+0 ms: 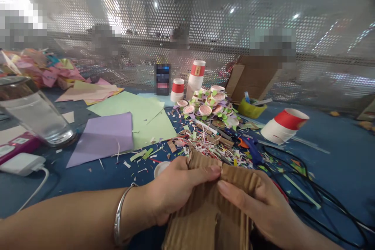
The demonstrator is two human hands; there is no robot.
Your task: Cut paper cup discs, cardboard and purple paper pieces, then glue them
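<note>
Both of my hands grip a piece of brown corrugated cardboard (193, 222) at the front of the table. My left hand (172, 191), with a silver bangle on its wrist, pinches the upper edge, thumb on top. My right hand (260, 203) holds the edge just right of it, its thumb almost touching the left one. A small notch or tear shows in the edge between the thumbs. Just behind lie paper scraps (202, 140) and a blue glue gun (252, 148). Part of a white round cup piece (161, 168) shows beside my left hand.
Stacked red-and-white paper cups (285, 125) lean at right; more cups (195, 76) stand behind decorated cup pieces (205, 110). Black cables (310, 191) run along the right. At left are purple paper (105, 136), green paper (152, 125), a water glass (38, 113) and a white charger (23, 164).
</note>
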